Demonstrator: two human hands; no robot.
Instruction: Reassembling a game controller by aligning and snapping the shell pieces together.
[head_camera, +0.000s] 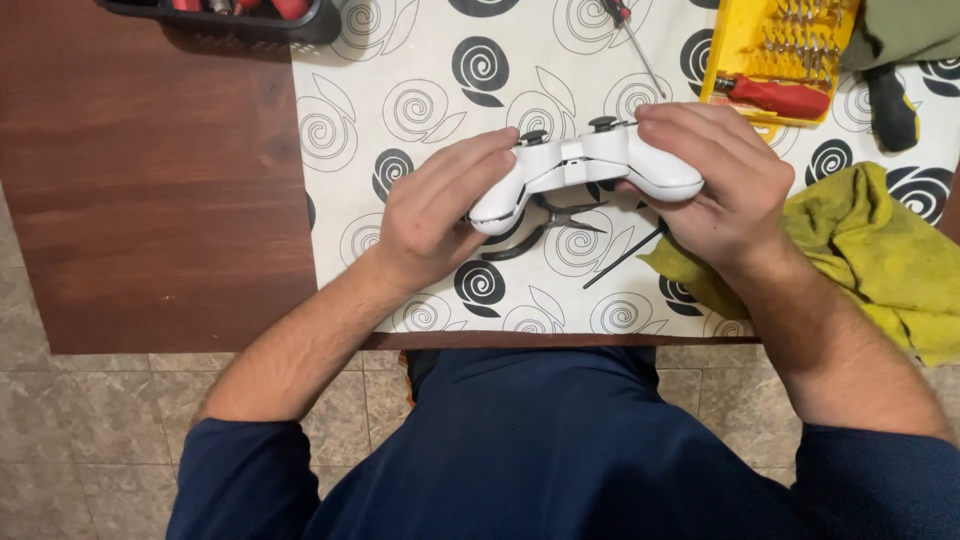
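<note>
White game controller held above patterned cloth | judged light, rigid, smooth; best gripped at handles | left hand, right hand fingers curled around the grips | pliers, yellow rag beneath.

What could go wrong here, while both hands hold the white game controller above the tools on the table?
1. The white controller is held in the air by the left hand and the right hand; if either grip slips, it may fall on the black pliers right below.
2. The thin black rod by the yellow cloth might roll off the near table edge.
</note>
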